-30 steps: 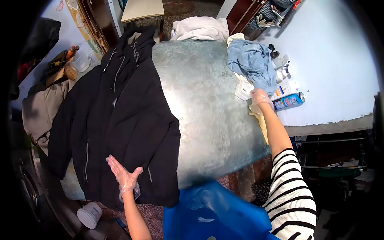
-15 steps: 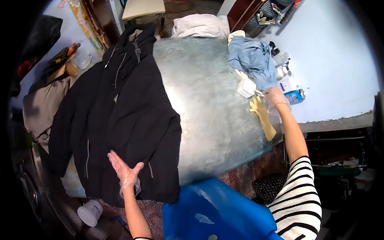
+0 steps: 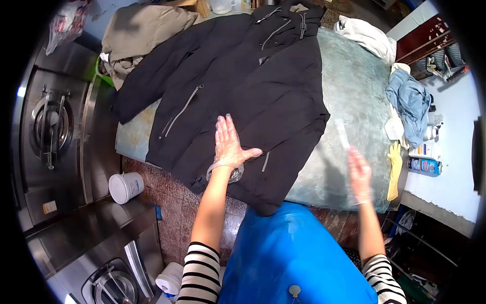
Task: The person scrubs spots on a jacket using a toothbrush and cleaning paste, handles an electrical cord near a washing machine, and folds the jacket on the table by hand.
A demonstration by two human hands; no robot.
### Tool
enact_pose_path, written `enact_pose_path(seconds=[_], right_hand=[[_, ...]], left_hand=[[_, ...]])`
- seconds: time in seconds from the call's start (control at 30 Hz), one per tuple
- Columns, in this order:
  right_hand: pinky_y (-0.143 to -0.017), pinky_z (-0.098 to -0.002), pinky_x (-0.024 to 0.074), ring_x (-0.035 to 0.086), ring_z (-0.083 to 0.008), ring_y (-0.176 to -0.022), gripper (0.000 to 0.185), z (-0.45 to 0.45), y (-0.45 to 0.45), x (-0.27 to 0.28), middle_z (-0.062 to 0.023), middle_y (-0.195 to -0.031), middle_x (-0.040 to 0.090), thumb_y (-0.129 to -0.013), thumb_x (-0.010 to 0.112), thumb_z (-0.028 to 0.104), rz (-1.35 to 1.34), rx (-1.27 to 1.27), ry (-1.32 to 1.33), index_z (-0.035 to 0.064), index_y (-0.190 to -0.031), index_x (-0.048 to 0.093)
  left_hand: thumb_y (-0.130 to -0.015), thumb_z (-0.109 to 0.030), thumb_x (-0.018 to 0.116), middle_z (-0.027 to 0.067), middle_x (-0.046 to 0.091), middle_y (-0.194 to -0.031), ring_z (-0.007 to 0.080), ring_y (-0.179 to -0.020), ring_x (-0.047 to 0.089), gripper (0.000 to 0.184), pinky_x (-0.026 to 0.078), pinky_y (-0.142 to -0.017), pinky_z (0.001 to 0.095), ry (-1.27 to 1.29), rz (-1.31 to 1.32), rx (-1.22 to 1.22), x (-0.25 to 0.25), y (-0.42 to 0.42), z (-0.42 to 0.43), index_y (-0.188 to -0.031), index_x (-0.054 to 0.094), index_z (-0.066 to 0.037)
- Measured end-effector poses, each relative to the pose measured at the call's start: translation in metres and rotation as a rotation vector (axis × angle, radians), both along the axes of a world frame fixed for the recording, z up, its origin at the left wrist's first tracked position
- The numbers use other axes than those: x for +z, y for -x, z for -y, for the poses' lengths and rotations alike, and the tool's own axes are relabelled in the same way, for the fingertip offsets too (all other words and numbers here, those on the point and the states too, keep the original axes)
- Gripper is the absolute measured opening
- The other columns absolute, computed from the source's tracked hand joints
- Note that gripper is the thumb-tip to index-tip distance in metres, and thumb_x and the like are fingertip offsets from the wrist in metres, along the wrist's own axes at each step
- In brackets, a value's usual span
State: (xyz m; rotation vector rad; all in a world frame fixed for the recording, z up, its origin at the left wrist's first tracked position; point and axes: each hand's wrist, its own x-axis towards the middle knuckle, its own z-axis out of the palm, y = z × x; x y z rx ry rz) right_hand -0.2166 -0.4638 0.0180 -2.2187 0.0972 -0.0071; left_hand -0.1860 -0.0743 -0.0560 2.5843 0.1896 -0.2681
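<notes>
A dark jacket (image 3: 253, 101) with several grey zips lies spread out on the worktable. My left hand (image 3: 230, 149), in a clear plastic glove, rests on its lower part, fingers stretched and thumb out. Over the table's right side, my right hand (image 3: 360, 175), also in a clear glove, is closed round a slim white brush-like tool (image 3: 342, 133). Motion blurs this tool, so its tip cannot be made out. It is apart from the jacket. To the right of that hand are a yellow rubber glove (image 3: 394, 169) and a small white box (image 3: 393, 129).
Blue cloth (image 3: 409, 104), bottles and a blue spray can (image 3: 424, 166) line the worktable's (image 3: 349, 76) right edge. White fabric (image 3: 365, 38) lies at the back. A beige garment (image 3: 144, 33) hangs over a green basket at left. Steel machines (image 3: 53, 126) and white buckets (image 3: 126, 187) stand left.
My right hand has moved left from beside the white box, bringing the slim white brush-like tool over the table. My left hand stays spread on the jacket. The view has swung left.
</notes>
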Motion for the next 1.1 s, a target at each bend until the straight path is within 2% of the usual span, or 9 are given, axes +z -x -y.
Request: enact_pose_path(seconds=[0.03,0.13,0.23,0.57,0.7,0.8,0.9,0.97,1.1], right_hand=[[-0.093,-0.0309,0.0492,0.063,-0.0179,-0.107,0.028,-0.033,0.007,-0.022,-0.0113,-0.116,0.068,-0.095,0.06,0.011,0.035,0.06,-0.143,0.006,-0.122,0.065],[-0.065,-0.0351,0.0545,0.065,-0.0279,-0.073,0.031,-0.131,-0.001,-0.022,-0.0123,-0.089,0.067,-0.089,0.067,0.013,0.214,0.434,0.032,0.0148,-0.12,0.066],[-0.053,-0.0439,0.051,0.061,-0.0327,-0.057,0.032,-0.17,-0.007,-0.047,-0.0102,-0.07,0.056,-0.088,0.064,0.018,0.242,0.584,0.487,0.0214,-0.12,0.064],[-0.049,-0.045,0.0487,0.06,-0.0315,-0.054,0.039,-0.18,-0.014,-0.07,-0.009,-0.066,0.055,-0.085,0.063,0.016,0.367,0.382,0.452,0.021,-0.124,0.061],[-0.052,-0.0453,0.0505,0.062,-0.0328,-0.059,0.038,-0.189,-0.005,-0.067,-0.0098,-0.069,0.058,-0.086,0.06,0.013,0.269,0.496,0.488,0.0196,-0.124,0.06],[-0.054,-0.0464,0.0511,0.063,-0.0347,-0.061,0.035,-0.186,-0.014,-0.063,-0.0117,-0.07,0.06,-0.088,0.057,0.014,0.344,0.375,0.356,0.0153,-0.124,0.06],[-0.052,-0.0474,0.0507,0.063,-0.0361,-0.06,0.032,-0.189,0.0,-0.056,-0.0135,-0.07,0.061,-0.089,0.057,0.013,0.155,0.528,0.543,0.0154,-0.121,0.061],[-0.049,-0.0462,0.0498,0.062,-0.0347,-0.057,0.03,-0.17,-0.005,-0.068,-0.0133,-0.065,0.059,-0.089,0.058,0.014,0.327,0.419,0.478,0.0145,-0.118,0.061],[-0.049,-0.0451,0.0493,0.062,-0.033,-0.056,0.031,-0.162,-0.001,-0.056,-0.013,-0.067,0.061,-0.087,0.058,0.012,0.302,0.399,0.426,0.0136,-0.118,0.061]], left_hand=[[-0.053,-0.063,0.083,0.0303,-0.003,-0.157,0.0412,-0.147,-0.001,0.149,0.008,-0.119,0.0471,-0.012,-0.012,-0.002,-0.001,0.0,0.0,-0.151,-0.009,0.0],[-0.053,-0.063,0.084,0.03,-0.004,-0.157,0.0408,-0.147,-0.001,0.15,0.008,-0.119,0.047,-0.032,-0.037,-0.012,0.001,-0.001,0.0,-0.151,-0.01,0.0],[-0.053,-0.063,0.084,0.0291,-0.003,-0.157,0.0401,-0.148,-0.001,0.149,0.008,-0.119,0.0465,-0.047,-0.04,-0.018,0.002,-0.001,-0.001,-0.152,-0.009,-0.001],[-0.053,-0.064,0.083,0.0264,-0.002,-0.158,0.038,-0.148,0.002,0.148,0.008,-0.12,0.0451,-0.091,-0.077,0.001,0.004,-0.002,0.001,-0.152,-0.008,-0.003],[-0.052,-0.066,0.083,0.0263,-0.002,-0.158,0.0379,-0.148,0.002,0.148,0.009,-0.12,0.0455,-0.102,-0.072,-0.01,0.005,0.0,0.0,-0.152,-0.007,-0.003],[-0.052,-0.066,0.082,0.0261,-0.002,-0.158,0.0379,-0.148,0.002,0.148,0.008,-0.12,0.0454,-0.096,-0.066,-0.009,0.003,0.0,0.0,-0.152,-0.007,-0.003],[-0.052,-0.066,0.082,0.0259,-0.002,-0.158,0.0377,-0.148,0.002,0.148,0.008,-0.12,0.045,-0.109,-0.076,-0.016,0.004,0.001,0.001,-0.152,-0.007,-0.002],[-0.053,-0.066,0.082,0.0259,-0.002,-0.158,0.0375,-0.148,0.002,0.148,0.008,-0.12,0.0448,-0.106,-0.086,-0.015,0.008,0.0,0.001,-0.152,-0.007,-0.002],[-0.053,-0.065,0.082,0.026,-0.002,-0.158,0.0375,-0.148,0.002,0.147,0.008,-0.12,0.0447,-0.107,-0.066,-0.018,0.004,0.0,0.001,-0.152,-0.007,-0.002]])
